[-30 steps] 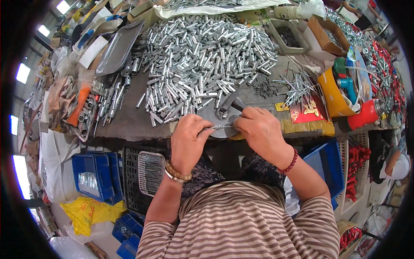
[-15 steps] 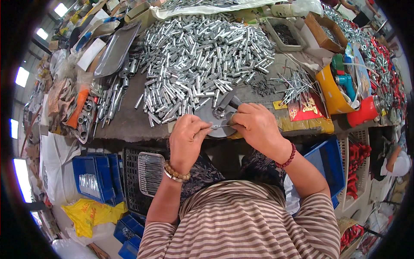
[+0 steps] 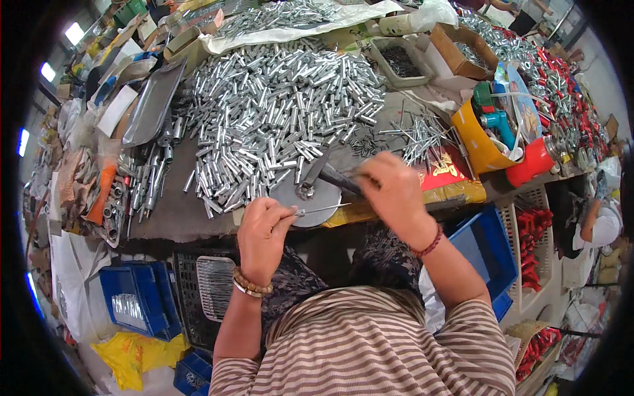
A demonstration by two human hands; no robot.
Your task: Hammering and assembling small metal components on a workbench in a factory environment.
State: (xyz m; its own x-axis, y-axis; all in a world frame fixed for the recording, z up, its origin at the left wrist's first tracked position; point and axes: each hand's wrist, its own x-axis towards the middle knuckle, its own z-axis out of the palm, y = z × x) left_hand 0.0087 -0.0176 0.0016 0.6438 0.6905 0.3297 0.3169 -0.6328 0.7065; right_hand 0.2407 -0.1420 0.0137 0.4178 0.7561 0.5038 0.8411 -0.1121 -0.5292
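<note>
My left hand (image 3: 263,232) pinches a thin metal pin (image 3: 321,210) that points right over a round metal disc tool (image 3: 309,195) at the bench's front edge. My right hand (image 3: 391,187) is raised to the right of the disc, fingers curled toward a scatter of thin pins (image 3: 415,135); I cannot tell whether it holds anything. A big heap of short silver metal tubes (image 3: 277,122) covers the bench just beyond both hands.
A grey metal tray (image 3: 153,105) lies at the left. A yellow bin (image 3: 477,142) with teal tools and a red container (image 3: 532,163) stand at the right. Blue crates (image 3: 135,298) sit below the bench. Another person (image 3: 598,221) is at the far right.
My hands were together over the disc. My right hand has pulled away up and to the right, while my left hand stays put with the pin.
</note>
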